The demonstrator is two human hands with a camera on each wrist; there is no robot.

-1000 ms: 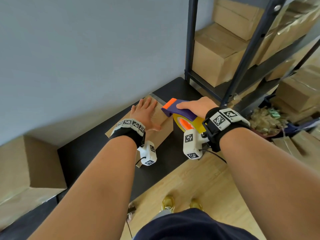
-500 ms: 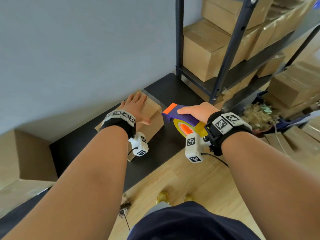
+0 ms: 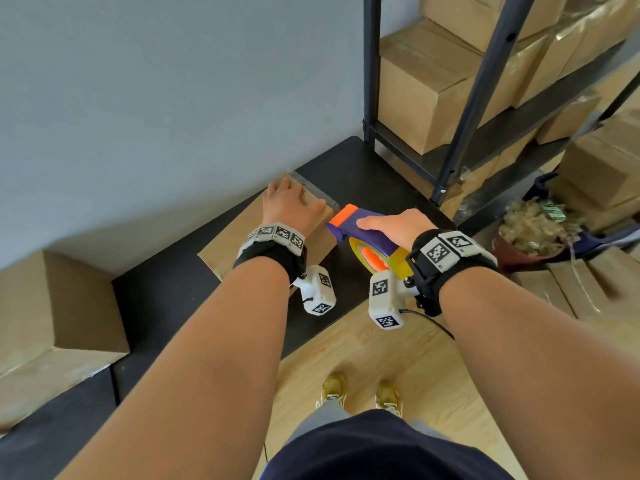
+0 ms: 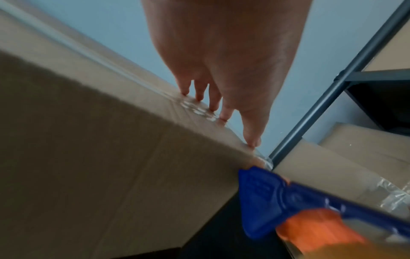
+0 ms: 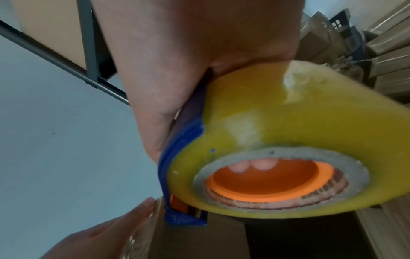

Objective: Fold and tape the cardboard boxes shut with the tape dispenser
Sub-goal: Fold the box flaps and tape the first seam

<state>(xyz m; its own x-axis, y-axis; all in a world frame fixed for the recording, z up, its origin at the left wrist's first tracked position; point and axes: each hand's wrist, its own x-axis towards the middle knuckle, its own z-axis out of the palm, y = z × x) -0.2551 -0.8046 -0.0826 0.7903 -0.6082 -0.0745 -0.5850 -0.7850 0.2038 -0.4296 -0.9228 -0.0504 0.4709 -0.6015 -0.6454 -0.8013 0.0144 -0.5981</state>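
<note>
Where head view hides them, fingertips (image 5: 264, 164) inside tape roll (image 5: 288, 140).

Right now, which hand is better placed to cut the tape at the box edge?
Right. The right hand already grips the purple-and-orange tape dispenser at the brown cardboard box edge; the left hand presses the top.

The closed brown cardboard box (image 3: 242, 240) lies on the black tabletop (image 3: 166, 292); the purple-and-orange tape dispenser with a yellow roll (image 3: 367, 237) touches its right end.
</note>
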